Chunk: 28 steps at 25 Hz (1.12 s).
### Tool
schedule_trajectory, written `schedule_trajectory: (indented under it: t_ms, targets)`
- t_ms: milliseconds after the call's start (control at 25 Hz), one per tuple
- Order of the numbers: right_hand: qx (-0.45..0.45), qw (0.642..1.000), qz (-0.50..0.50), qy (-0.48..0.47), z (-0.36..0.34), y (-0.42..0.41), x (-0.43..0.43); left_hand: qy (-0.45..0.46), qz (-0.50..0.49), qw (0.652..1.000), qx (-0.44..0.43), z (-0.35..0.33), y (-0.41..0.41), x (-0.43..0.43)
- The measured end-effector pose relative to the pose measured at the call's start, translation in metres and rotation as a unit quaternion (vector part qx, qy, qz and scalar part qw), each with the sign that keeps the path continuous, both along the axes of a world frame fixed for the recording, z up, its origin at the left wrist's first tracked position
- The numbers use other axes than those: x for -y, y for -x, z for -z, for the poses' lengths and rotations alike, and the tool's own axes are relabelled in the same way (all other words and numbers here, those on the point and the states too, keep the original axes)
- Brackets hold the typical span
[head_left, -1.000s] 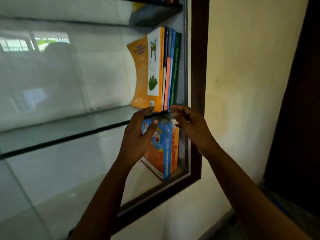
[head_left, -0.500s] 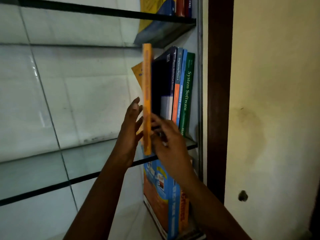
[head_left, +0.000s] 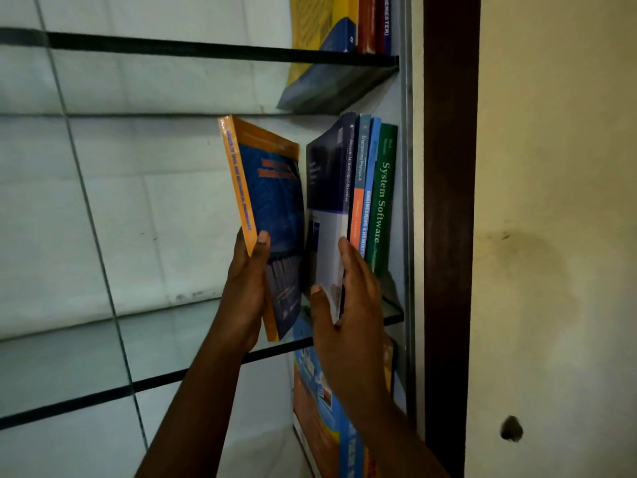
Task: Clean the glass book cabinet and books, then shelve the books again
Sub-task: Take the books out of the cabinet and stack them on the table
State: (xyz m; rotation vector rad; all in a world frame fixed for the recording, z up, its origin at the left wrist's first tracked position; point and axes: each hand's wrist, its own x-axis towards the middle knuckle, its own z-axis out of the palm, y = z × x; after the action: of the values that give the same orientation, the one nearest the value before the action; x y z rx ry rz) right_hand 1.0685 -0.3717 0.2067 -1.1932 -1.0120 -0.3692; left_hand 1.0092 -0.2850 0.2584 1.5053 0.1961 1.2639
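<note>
left hand (head_left: 246, 291): grips the lower spine of the orange-spined book (head_left: 265, 215), thumb on the blue front cover, fingers wrapped behind it.
orange-spined book: tilted, top leaning left, away from the row of books; its lower corner is down at the middle glass shelf (head_left: 86, 357), but whether it touches the glass cannot be told.
right hand (head_left: 348, 305): fingers nearly straight, pointing up along the spines; thumb spread to the left and set on the pale lower cover of the discrete mathematical structure book (head_left: 327, 188), so that book's lower part is pinched between thumb and fingers.
discrete mathematical structure book: upright, leftmost of the row standing at the right end of the middle glass shelf, its front cover swung slightly open towards the left.
rest of the row: engineering physics book (head_left: 360, 174), engineering chemistry book (head_left: 373, 201) and green system software book (head_left: 386, 194), upright and touching, the green one farthest right, beside the cabinet's side.
gap: open space between the orange-spined book and the row.
upper glass shelf (head_left: 172, 50): more books (head_left: 365, 22) stand at its right end.
below: blue and orange books (head_left: 324, 408) under the middle shelf, partly hidden by the right arm.
surroundings: pale tiled back (head_left: 138, 201) behind the shelves; dark wooden frame (head_left: 448, 201) to the right; cream wall (head_left: 551, 167) with a small dark hole (head_left: 512, 428).
</note>
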Motion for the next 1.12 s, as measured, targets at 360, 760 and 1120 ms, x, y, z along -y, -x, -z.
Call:
schedule_trajectory:
  t_ms: [360,760,1120]
  targets:
    - [0.022,0.999,-0.016,0.030,-0.007,0.003,-0.008,0.003,0.017,1.000,-0.004,0.002,-0.002,0.001]
    - [0.079,0.965,0.083,0.234,-0.040,-0.006,-0.001,-0.124,-0.132,0.983,-0.030,0.011,0.001,0.010]
    - [0.167,0.982,-0.036,0.075,-0.056,0.001,0.067,-0.111,-0.187,0.976,-0.006,-0.006,0.064,0.087]
